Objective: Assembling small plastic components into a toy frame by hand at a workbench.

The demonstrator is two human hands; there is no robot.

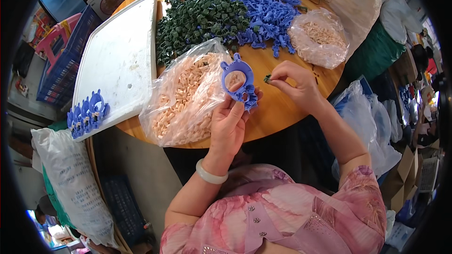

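Note:
My left hand (229,124) is closed on a blue plastic toy part (238,73), a ring with small ears on top and a figure-like piece below. To its right, my right hand (296,84) pinches a small dark green plastic piece (267,79) between thumb and fingertips, a short way from the blue part. Under and beside my left hand lies an open clear bag of peach-coloured small pieces (183,99). Beyond it spreads a heap of dark green pieces (202,23), and next to that a pile of blue plastic parts (266,14).
A white foam board (117,51) lies at the left, with several assembled blue parts (88,113) in a row on its near corner. A second bag of peach pieces (320,37) rests at the right of the round wooden table (278,117). A blue crate (66,70) stands beyond the board.

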